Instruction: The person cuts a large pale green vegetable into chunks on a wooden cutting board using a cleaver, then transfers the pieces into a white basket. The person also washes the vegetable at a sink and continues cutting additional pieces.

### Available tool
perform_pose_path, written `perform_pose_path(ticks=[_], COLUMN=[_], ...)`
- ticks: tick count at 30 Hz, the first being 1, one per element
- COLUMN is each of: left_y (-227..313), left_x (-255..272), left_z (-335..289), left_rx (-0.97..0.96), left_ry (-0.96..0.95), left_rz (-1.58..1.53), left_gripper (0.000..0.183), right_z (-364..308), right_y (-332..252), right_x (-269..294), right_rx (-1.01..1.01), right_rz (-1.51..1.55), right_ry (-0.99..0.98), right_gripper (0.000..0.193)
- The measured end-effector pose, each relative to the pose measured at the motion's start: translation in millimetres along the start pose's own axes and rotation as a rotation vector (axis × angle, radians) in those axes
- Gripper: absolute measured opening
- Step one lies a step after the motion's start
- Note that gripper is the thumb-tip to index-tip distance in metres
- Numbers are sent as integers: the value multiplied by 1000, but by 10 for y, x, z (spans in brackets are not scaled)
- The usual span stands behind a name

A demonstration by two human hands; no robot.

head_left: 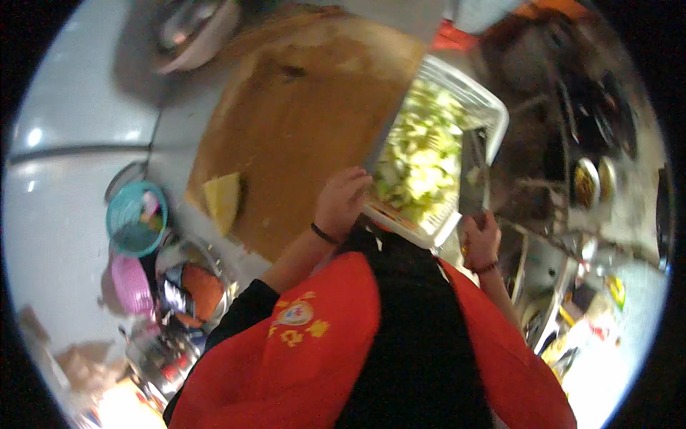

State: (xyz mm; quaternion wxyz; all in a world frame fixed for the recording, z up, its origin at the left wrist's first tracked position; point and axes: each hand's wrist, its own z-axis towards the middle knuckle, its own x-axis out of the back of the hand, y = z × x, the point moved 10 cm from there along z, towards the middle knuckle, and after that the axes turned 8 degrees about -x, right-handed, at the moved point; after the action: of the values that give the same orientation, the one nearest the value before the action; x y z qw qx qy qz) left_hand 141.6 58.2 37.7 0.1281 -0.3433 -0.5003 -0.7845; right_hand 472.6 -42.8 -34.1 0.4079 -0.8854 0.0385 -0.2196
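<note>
a round wooden board (pixel 300 121) sits at 12 o'clock. left hand (pixel 341 202) fingers curl on the white basket (pixel 493 107) rim; right hand (pixel 481 239) is closed around a cleaver (pixel 473 175).

My right hand (pixel 481 239) hides the knife (pixel 474 175) handle; the white basket (pixel 493 107) near edge vanishes behind my chest; shelf clutter at right blurs.

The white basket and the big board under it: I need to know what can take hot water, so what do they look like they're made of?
The white basket looks like moulded plastic: slotted walls, an even matte white. The round board looks like wood, brown and worn, with stains and a dull finish. Blur leaves both uncertain.
</note>
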Motion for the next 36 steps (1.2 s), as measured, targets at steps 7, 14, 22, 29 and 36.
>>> perform_pose_path(ticks=[7, 14, 22, 29, 36], left_y=[-217, 711, 866, 228, -585], left_x=[915, -315, -1141, -903, 1695], left_z=[-741, 273, 591, 136, -1139], left_rx=[143, -347, -364, -84, 319], left_ry=[230, 83, -69, -221, 543], left_rz=[289, -136, -280, 64, 658], left_gripper=[29, 62, 91, 74, 57], right_z=[-41, -263, -458, -419, -384], right_y=[-370, -552, -628, -820, -1057], right_x=[-338, -636, -525, -238, -412], right_rx=[92, 112, 152, 213, 320], right_rz=[-11, 38, 100, 223, 185], right_ry=[-124, -188, -137, 6, -39], right_gripper=[11, 11, 16, 19, 13])
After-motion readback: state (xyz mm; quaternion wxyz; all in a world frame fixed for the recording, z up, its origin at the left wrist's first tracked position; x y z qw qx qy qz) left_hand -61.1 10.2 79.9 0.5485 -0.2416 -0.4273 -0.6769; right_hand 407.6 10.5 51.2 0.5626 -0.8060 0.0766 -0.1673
